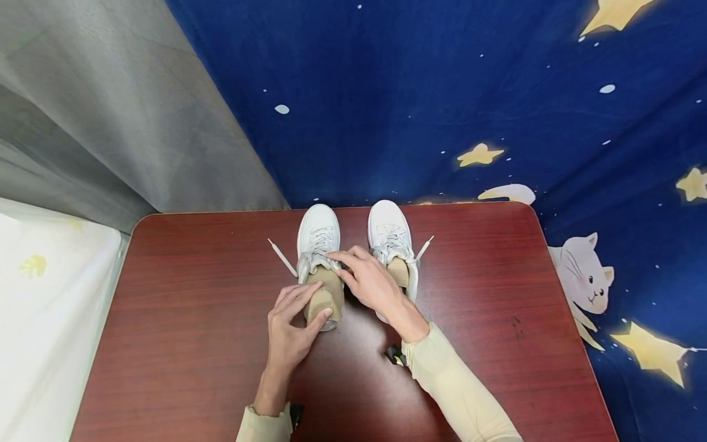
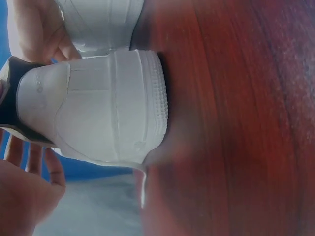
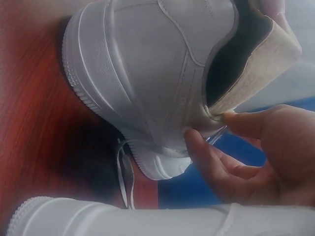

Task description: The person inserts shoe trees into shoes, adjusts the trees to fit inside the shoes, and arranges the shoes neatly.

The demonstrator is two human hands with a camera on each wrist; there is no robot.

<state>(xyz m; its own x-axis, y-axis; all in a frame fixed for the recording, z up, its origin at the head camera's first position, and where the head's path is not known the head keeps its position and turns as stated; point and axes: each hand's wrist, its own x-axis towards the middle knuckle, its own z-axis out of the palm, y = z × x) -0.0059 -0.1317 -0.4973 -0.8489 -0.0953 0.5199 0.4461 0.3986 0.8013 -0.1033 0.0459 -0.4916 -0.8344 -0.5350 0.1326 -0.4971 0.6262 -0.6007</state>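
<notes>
Two white lace-up shoes stand side by side with toes toward the far table edge: the left shoe and the right shoe. A beige insole sticks up out of the left shoe's dark-lined opening. My left hand pinches the insole's heel end between thumb and fingers, over the back of that shoe. With the thumb at the inner edge and a finger outside, my right hand pinches the left shoe's collar near its laces. Another beige insole shows inside the right shoe.
White lace ends stick out beside both shoes. The reddish-brown table stands against a blue star-patterned curtain and a grey curtain. A small black object is beside the right cuff.
</notes>
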